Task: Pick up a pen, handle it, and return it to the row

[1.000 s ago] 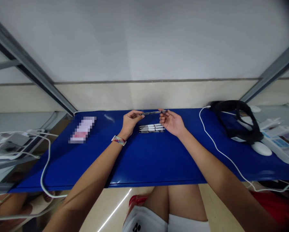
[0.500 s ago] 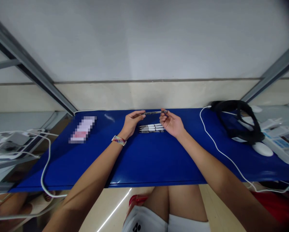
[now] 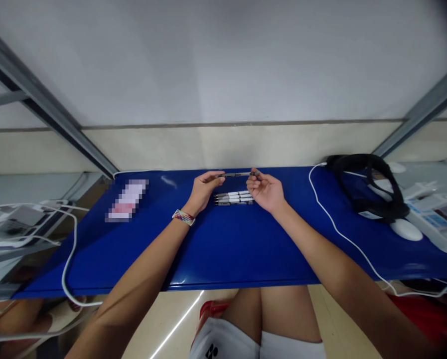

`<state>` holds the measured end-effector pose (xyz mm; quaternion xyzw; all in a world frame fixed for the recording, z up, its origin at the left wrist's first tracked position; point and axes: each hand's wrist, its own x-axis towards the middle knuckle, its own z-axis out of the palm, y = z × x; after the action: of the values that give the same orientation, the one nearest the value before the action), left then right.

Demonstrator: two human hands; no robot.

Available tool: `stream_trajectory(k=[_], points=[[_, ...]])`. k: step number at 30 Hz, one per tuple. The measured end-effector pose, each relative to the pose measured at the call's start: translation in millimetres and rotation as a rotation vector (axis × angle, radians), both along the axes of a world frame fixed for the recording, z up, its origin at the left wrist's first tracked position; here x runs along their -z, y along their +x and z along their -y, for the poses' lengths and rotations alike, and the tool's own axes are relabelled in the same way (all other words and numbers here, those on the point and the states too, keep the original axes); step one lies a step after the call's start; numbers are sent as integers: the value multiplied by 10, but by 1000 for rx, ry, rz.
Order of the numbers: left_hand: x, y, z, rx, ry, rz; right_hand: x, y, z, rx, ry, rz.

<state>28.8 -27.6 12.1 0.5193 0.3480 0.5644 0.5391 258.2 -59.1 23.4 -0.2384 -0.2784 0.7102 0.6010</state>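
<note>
Over the far part of a blue table (image 3: 223,249), my left hand (image 3: 201,190) and my right hand (image 3: 265,189) hold one dark pen (image 3: 236,174) between them, level, each pinching an end with the fingertips. Just below it, three white pens (image 3: 233,198) lie side by side on the table, between my two hands. A coloured bracelet sits on my left wrist.
A black head strap (image 3: 369,187) and a white oval device (image 3: 404,229) lie at the right, with a white cable (image 3: 335,227) snaking toward the front edge. A blurred pink-white item (image 3: 127,200) is at the left. Another white cable (image 3: 68,259) hangs off the left edge. Metal frame bars flank the table.
</note>
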Motion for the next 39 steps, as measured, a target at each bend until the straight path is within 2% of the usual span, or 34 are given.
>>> stream_trajectory(k=[7, 11, 16, 39], points=[[-21, 29, 38, 2, -11, -8, -61, 18, 52, 20, 73, -1], [-21, 25, 29, -2, -16, -7, -20, 11, 26, 48, 38, 38], [-25, 25, 33, 1, -13, 0, 31, -10, 5, 56, -26, -33], [3, 1, 16, -9, -59, 21, 15, -34, 25, 65, 57, 36]])
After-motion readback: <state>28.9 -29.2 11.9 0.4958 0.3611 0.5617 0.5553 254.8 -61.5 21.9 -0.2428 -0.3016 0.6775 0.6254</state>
